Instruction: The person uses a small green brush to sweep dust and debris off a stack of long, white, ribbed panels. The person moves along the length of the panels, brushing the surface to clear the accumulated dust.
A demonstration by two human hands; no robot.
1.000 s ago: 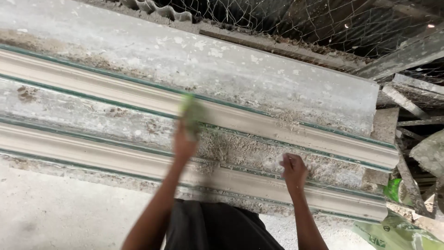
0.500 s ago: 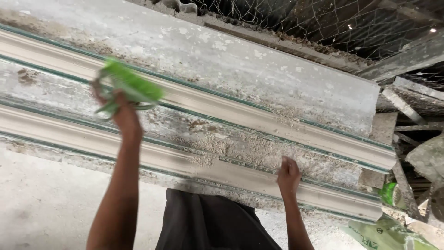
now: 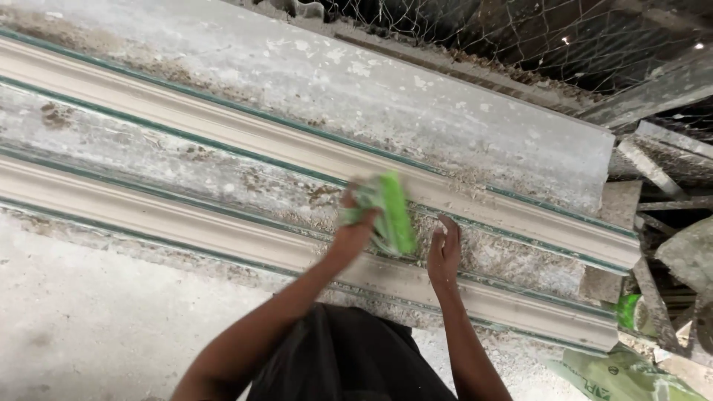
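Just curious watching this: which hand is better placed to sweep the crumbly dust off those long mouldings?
Probably the left hand: it already grips the green brush over the dusty moulding. The right hand is empty, resting flat beside it.

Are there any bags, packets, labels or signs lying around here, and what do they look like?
Green sack: bottom right corner on the ground, crumpled, pale green with dark print.
Small green packet or scrap: right end of the mouldings, bright green, partly hidden; its kind is unclear.
No signs or screens show.
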